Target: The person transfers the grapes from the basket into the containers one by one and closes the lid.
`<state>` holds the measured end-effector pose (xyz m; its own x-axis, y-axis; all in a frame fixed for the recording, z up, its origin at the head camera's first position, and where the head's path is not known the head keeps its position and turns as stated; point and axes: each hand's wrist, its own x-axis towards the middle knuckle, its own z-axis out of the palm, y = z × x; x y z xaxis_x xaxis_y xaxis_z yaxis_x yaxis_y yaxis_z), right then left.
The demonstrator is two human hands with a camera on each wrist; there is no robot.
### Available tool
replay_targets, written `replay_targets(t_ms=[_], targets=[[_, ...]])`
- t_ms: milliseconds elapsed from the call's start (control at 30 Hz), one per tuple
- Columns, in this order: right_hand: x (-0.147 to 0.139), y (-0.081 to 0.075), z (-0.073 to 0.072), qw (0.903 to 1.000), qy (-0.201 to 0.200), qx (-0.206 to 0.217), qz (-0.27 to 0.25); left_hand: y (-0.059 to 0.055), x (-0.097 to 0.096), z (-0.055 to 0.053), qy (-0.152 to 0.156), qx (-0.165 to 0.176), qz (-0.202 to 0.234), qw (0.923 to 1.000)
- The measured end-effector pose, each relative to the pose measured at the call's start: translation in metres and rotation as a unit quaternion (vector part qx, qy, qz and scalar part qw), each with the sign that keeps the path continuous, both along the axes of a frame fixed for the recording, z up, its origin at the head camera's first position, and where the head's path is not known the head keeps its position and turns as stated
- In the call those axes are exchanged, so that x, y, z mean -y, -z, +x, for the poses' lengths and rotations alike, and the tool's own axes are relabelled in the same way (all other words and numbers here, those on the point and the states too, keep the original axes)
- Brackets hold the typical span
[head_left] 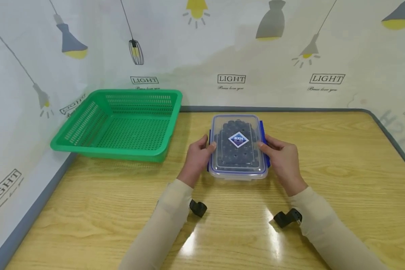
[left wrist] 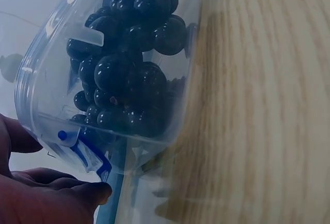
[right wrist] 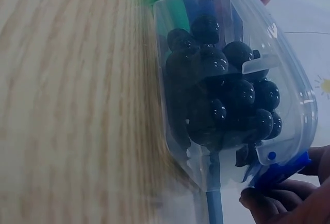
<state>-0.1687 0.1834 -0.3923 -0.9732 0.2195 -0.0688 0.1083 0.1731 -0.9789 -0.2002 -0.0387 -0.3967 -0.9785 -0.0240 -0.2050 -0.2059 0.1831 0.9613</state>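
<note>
A clear plastic food container [head_left: 237,168] with a blue-edged lid stands on the table, a diamond-shaped label on top. Dark round grapes [left wrist: 129,74] fill much of it, seen through the walls in both wrist views. My left hand [head_left: 198,157] grips its left side, thumb on the lid's edge and fingers at the blue side latch [left wrist: 90,154]. On the opposite side my right hand [head_left: 285,159] holds it likewise, thumb over the rim, fingers by the other blue latch [right wrist: 278,172], which angles outward from the wall.
A green plastic basket [head_left: 121,153] with slotted walls stands at the back left, close to the container. Behind the wooden table [head_left: 229,225] rises a wall covering [head_left: 202,56] printed with lamps. Black wrist cameras [head_left: 198,208] hang under both sleeves.
</note>
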Motion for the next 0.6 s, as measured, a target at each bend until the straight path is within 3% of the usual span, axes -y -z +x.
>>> replay_targets(t_ms=[200,400,600], targets=[[0.000,-0.006,-0.002,0.9997,0.003,-0.011,0.023,-0.006,0.000,-0.002,0.002,-0.001,0.021,0.9998],[-0.001,0.000,-0.001,0.9999,-0.004,0.003,0.015,0.003,0.004,0.000,0.000,0.032,0.043,0.9986],[-0.001,0.004,0.000,0.9998,-0.007,-0.005,0.019,0.008,0.005,0.002,-0.008,0.031,0.061,0.9977]])
